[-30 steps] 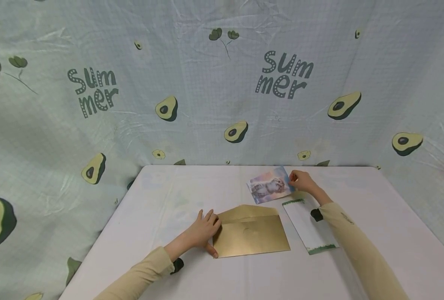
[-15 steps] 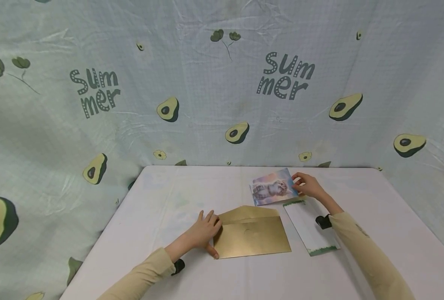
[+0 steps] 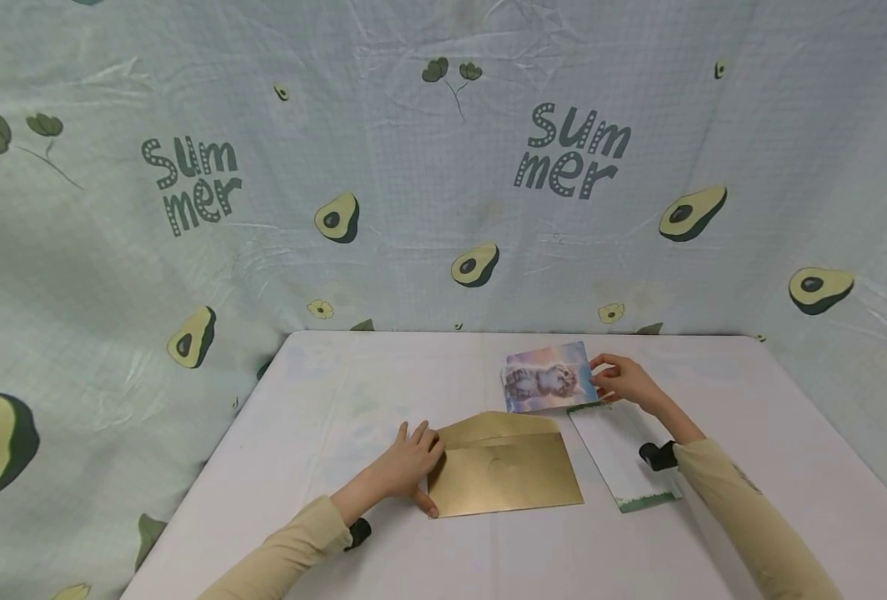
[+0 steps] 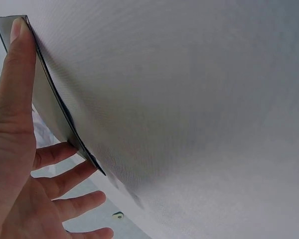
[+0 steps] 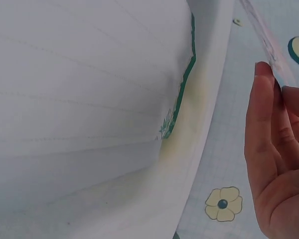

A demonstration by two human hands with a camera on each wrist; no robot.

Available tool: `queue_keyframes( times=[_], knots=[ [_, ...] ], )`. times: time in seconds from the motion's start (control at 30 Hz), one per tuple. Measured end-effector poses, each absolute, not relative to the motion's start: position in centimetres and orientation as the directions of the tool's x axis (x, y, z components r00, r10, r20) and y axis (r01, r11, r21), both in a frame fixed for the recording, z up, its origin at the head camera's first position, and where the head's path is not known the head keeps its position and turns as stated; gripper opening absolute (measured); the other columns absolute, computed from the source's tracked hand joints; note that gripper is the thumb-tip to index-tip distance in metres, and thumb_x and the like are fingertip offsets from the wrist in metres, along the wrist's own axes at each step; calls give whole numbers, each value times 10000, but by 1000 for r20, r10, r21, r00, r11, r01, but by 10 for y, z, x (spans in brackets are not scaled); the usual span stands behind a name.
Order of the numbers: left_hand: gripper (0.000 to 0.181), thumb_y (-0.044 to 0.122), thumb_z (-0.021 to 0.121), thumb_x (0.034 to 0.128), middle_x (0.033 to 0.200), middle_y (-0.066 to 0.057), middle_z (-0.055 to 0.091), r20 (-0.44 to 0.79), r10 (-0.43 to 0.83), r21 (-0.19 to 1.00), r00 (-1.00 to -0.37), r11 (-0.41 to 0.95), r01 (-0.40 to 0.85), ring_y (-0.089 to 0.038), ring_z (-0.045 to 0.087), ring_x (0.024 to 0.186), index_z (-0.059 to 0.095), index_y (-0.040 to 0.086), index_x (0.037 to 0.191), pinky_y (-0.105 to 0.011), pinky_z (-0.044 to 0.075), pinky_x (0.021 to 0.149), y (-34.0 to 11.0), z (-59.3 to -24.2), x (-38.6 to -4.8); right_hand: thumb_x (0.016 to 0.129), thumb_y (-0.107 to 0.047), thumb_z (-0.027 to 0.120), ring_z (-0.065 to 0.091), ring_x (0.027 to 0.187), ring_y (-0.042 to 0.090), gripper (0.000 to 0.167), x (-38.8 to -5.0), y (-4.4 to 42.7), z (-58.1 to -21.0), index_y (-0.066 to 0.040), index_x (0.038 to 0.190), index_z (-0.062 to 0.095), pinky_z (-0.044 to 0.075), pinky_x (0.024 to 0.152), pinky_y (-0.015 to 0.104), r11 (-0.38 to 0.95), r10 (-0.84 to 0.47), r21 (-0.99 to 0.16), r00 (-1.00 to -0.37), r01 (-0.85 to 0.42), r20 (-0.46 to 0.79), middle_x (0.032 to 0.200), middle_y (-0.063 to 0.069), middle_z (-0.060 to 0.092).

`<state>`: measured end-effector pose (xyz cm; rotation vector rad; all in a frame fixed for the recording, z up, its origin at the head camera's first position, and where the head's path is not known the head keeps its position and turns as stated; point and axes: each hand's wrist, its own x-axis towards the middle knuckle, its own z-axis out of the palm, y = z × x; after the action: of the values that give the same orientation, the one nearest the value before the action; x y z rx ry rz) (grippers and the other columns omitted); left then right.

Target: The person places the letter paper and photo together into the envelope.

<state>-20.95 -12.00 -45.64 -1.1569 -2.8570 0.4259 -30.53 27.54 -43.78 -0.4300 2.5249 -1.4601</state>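
Observation:
My left hand [image 3: 402, 465] lies with spread fingers over the left edge of a gold envelope [image 3: 507, 477], whose pointed flap is unfolded away from me. In the left wrist view the thumb [image 4: 21, 64] rests on one envelope corner, and two fingertips touch the edge farther along. Behind the envelope, my right hand [image 3: 629, 385] pinches the right edge of a card [image 3: 548, 380] with a fluffy kitten picture in pink and blue. From the right wrist, that card [image 5: 261, 27] shows nearly edge-on between thumb and fingers.
A white lined sheet [image 3: 612, 458] with green grass borders lies right of the envelope, partly below my right wrist. The pale tabletop [image 3: 331, 392] ends at a hanging cloth [image 3: 413, 167] printed with avocados and "summer". Each wrist wears a black device [image 3: 658, 455].
The right hand has shifted slightly right and toward me, drawing the kitten card with it; the card's tilt has lessened. My left hand and the envelope stay in place.

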Motion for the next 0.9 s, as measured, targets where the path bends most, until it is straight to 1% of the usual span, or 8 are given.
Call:
queue_keyframes(
  times=[0.07,0.1,0.27,0.33,0.4,0.5,0.6,0.9],
  knots=[
    [966,764,593,519,1223,-133,445,-72,689,-260,-721,685,681,-366,392,1225,447,88,1194,-549,359,920,-120,-457,-209,841,-318,598,620,658,119,397,-303,276,-439,-16,1074,488,530,590,342,444,-371,-882,-929,-155,-23,811,85,647],
    [962,762,594,520,1222,-133,444,-72,690,-257,-721,685,681,-367,391,1225,446,88,1190,-550,359,921,-120,-457,-209,842,-314,597,622,667,121,398,-302,276,-440,-20,1088,486,532,598,344,439,-368,-887,-929,-140,-35,826,81,645],
    [948,757,602,516,1213,-134,444,-65,693,-252,-718,685,684,-368,393,1224,448,93,1175,-549,362,918,-121,-457,-209,877,-226,560,616,716,124,423,-298,273,-440,34,1184,429,533,646,353,448,-316,-891,-945,-67,-88,920,116,628],
    [946,755,602,517,1215,-134,444,-65,694,-251,-717,684,685,-368,393,1223,447,93,1175,-548,362,918,-121,-457,-209,886,-204,548,606,720,122,433,-295,272,-438,39,1215,406,531,653,349,443,-300,-896,-948,-41,-104,922,99,621],
    [944,753,604,518,1217,-134,443,-64,694,-251,-717,684,685,-367,396,1221,446,94,1174,-546,362,917,-121,-457,-209,891,-204,542,598,719,113,445,-292,271,-437,37,1232,388,530,654,342,432,-297,-901,-948,-28,-113,900,54,615],
    [938,753,603,520,1217,-134,441,-66,692,-255,-719,685,682,-367,397,1220,445,95,1169,-544,362,918,-121,-457,-209,885,-219,551,594,721,108,463,-289,271,-436,18,1243,379,529,658,333,410,-293,-912,-948,-8,-124,873,-7,603],
    [935,756,600,517,1214,-133,443,-64,691,-263,-720,685,680,-367,401,1218,447,96,1162,-540,363,918,-121,-457,-209,876,-242,563,598,727,107,475,-288,271,-436,3,1240,379,528,662,322,392,-290,-920,-948,6,-130,868,-38,603],
    [932,745,610,517,1205,-135,444,-62,693,-250,-718,686,683,-371,407,1210,445,87,1157,-540,365,918,-121,-456,-207,866,-247,577,582,724,115,462,-280,275,-433,-3,1207,384,521,660,302,363,-308,-932,-942,12,-132,826,-54,593]
  ],
)
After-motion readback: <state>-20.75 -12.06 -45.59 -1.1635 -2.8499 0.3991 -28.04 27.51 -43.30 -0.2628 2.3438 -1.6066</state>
